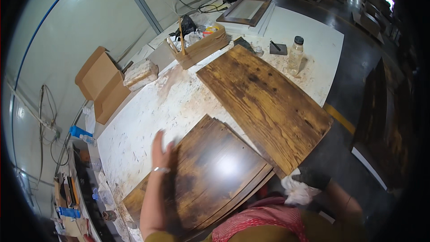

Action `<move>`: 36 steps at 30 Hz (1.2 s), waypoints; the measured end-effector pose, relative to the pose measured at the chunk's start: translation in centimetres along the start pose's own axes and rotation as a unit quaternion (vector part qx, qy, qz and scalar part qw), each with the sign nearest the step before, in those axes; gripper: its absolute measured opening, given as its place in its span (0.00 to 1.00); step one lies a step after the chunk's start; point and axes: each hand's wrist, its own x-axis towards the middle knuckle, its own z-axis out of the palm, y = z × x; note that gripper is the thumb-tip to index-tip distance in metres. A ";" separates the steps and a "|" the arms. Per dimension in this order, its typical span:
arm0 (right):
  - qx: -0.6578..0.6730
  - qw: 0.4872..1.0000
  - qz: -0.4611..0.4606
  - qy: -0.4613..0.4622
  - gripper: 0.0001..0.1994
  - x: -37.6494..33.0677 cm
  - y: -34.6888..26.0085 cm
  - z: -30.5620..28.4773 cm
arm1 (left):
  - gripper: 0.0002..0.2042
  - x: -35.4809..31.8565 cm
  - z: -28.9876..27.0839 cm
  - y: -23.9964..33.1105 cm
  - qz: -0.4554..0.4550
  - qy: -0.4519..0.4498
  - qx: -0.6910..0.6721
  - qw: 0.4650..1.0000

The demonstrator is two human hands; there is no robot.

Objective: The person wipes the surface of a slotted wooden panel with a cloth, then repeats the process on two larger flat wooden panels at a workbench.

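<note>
My left hand [162, 151], bare with a band at the wrist, is raised over the left edge of a stack of brown wood-grain boards [201, 161]. Its fingers are spread and it holds nothing. At the near right corner of another long wood-grain board [264, 103], my right hand [316, 178] wears a dark glove and grips a crumpled white cloth [299, 191]. That board lies at a slant on the white worktable [139, 139], beside the stack, its near end reaching past the table's edge. A bright glare sits on the top board of the stack.
Behind the boards stand a clear bottle with a dark cap [295, 56], a grey block [278, 49] and a cardboard box of rags [206, 45]. A framed panel [244, 10] lies farther back. An open carton [101, 85] and a wrapped bundle [140, 74] are at left.
</note>
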 end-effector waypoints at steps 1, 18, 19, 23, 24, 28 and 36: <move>-0.059 0.998 0.014 0.019 0.16 -0.2 -1.9 -0.6 | 0.27 -3.1 -3.2 -3.7 -0.036 0.010 0.016 0.999; -0.582 0.645 -0.236 0.435 0.15 29.9 -24.5 6.8 | 0.17 -16.7 -12.5 -15.7 -0.119 -0.075 0.121 0.983; -0.534 0.712 -0.193 0.413 0.15 30.4 -24.9 7.0 | 0.19 -16.7 -12.3 -16.1 -0.135 -0.080 0.113 0.981; -0.466 0.701 -0.477 0.251 0.16 28.0 -26.3 21.9 | 0.27 -15.8 -12.2 -18.8 -0.233 -0.076 -0.181 0.952; -0.420 0.696 -0.546 0.202 0.15 26.4 -26.1 27.3 | 0.31 -15.7 -12.8 -19.6 -0.266 -0.064 -0.330 0.903; -0.136 0.762 -0.630 -0.059 0.14 23.9 -27.3 34.9 | 0.36 -17.7 -17.0 -22.7 -0.317 0.027 -0.300 0.899; -0.456 0.702 -0.533 0.122 0.16 29.5 -31.9 36.4 | 0.47 -21.4 -19.0 -23.2 -0.311 -0.066 -0.300 0.899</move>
